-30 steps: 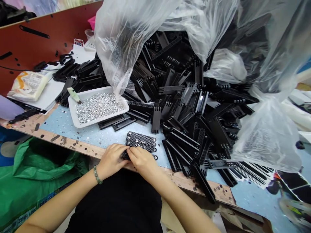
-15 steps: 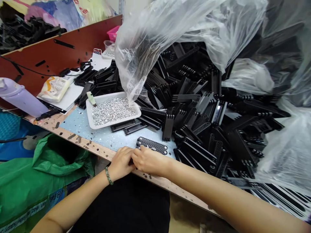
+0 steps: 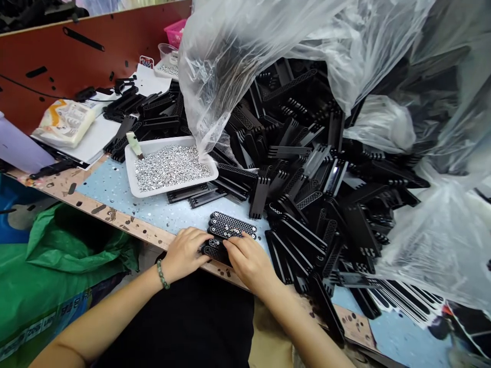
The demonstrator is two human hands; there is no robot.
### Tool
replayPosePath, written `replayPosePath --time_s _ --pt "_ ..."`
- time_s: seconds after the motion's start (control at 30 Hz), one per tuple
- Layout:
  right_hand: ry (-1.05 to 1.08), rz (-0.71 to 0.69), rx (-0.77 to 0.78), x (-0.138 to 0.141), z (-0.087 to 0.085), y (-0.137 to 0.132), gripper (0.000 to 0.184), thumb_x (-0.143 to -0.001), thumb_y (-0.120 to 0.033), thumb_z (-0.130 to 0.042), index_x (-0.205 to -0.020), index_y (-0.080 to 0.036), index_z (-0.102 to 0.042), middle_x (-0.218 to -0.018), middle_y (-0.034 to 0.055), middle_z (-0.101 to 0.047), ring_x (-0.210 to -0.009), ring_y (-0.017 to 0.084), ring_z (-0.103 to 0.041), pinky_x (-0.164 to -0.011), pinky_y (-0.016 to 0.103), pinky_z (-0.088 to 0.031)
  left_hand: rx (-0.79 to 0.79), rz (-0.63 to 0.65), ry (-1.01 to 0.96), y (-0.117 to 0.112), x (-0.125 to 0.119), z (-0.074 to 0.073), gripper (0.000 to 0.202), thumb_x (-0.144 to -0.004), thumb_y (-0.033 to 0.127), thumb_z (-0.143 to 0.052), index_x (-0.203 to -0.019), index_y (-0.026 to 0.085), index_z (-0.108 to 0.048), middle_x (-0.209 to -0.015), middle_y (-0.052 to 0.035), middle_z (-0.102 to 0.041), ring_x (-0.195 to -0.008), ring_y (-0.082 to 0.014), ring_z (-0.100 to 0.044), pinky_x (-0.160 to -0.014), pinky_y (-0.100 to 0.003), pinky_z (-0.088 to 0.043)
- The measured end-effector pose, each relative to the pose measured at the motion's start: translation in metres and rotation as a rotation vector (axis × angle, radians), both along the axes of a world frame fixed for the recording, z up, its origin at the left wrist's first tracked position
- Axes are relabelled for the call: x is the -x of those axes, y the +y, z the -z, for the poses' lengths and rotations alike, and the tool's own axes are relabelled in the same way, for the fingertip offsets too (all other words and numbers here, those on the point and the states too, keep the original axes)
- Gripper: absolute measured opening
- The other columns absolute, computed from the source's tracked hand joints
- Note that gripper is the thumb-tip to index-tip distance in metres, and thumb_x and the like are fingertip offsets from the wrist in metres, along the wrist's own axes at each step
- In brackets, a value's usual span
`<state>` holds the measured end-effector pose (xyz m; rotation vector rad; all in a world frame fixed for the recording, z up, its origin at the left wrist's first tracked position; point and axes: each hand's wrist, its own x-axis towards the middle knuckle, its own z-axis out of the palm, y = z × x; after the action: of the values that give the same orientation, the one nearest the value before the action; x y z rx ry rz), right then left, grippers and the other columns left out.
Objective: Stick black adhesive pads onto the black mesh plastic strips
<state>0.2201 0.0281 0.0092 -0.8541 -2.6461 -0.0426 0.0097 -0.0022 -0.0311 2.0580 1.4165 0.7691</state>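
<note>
Here we have one black part (image 3: 213,248) at the near edge of the table (image 3: 153,212), our left hand (image 3: 188,254) pinching it, our right hand (image 3: 247,259) touching; whether that grips, we can't tell. One white tray (image 3: 131,176) brims with silver bits (image 3: 171,166); one plastic bag (image 3: 215,61) spills countless black pieces (image 3: 299,168).

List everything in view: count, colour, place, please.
Table: one, blue, centre
Bars: uncountable, black, mostly right
Trays: two, white, left half
Bits: uncountable, silver, in trays
Brush: one, pale green, in larger tray
Plastic bags: several, clear, over bars
Bottle: one, purple, left edge
Packet: one, white, on papers
Papers: several, white, back left
Tub: one, clear, back
Basket: one, pink, back
Sack: one, green, below left
Board: one, reddish, back left
Strips: several, black, lower right
Bracelet: one, green, left wrist
Left hand: one, touching bars
Right hand: one, touching bars
</note>
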Motion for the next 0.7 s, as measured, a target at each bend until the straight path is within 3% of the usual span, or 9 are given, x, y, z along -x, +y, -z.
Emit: replayPosePath --time_s 0.13,0.33,0.7 --pt "0.081 0.155 0.093 0.000 0.004 -0.017 0.033 -0.090 -0.011 -0.047 -0.119 -0.016 -0.062 -0.107 0.0108 -0.065 -0.098 0.020 -0.061 -0.098 0.046 -0.048 -0.011 0.020 0.015 -0.001 0.001 -0.002 0.045 -0.077 0.030 -0.072 -0.119 0.022 -0.057 -0.113 -0.0078 -0.065 -0.104 -0.0251 -0.057 -0.089 -0.042 -0.045" --pt "0.025 0.157 0.156 0.010 0.011 -0.028 0.039 -0.090 -0.017 -0.050 -0.128 -0.017 -0.057 -0.127 0.0126 -0.060 -0.111 0.024 -0.056 -0.105 0.054 -0.040 -0.009 0.042 0.040 -0.001 0.001 -0.005 0.055 -0.080 0.052 -0.066 -0.125 0.022 -0.056 -0.113 -0.0091 -0.065 -0.104 -0.0256 -0.057 -0.091 -0.042 -0.044" --pt "0.086 0.230 0.281 0.024 0.005 -0.035 0.036 -0.093 -0.019 -0.044 -0.127 -0.019 -0.058 -0.135 0.0111 -0.055 -0.123 0.027 -0.047 -0.107 0.063 -0.031 -0.005 0.032 0.050 -0.001 -0.001 -0.003 0.046 -0.087 0.047 -0.061 -0.125 0.021 -0.056 -0.114 -0.0080 -0.064 -0.103 -0.0246 -0.056 -0.089 -0.042 -0.044"
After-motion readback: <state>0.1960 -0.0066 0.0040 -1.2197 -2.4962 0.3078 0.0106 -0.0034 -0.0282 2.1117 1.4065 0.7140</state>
